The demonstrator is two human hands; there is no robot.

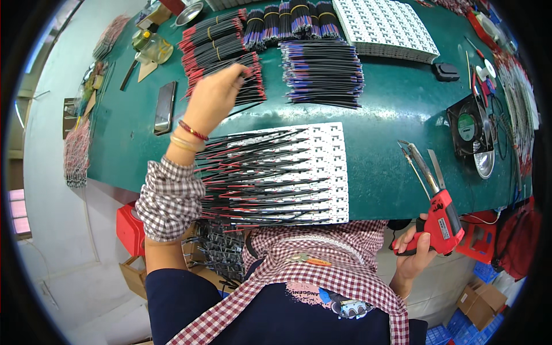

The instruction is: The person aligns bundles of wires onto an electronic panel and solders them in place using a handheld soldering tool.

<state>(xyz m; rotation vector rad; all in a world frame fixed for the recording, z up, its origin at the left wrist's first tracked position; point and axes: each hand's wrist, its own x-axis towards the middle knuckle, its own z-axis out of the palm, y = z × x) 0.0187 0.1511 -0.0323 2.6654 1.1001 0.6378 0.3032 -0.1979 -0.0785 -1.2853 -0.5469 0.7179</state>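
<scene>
My left hand (217,91) is over the pile of black wires with red ends (250,80). Its fingers are pinched together at the pile, and what is between them is too small to make out. A red soldering gun (441,225) is gripped in my right hand (415,253), its long metal tip pointing up and away over the table. In front of me lies a white panel of small plastic parts (328,167). Rows of black and red wires (259,178) stretch across it and overhang its left side.
Behind the panel are a stack of black wires with blue ends (322,72), tied bundles (287,20) and stacked white panels (385,29). A phone (165,108) lies left of the wires. A fan (468,126) stands at the right, near a metal dish (485,165).
</scene>
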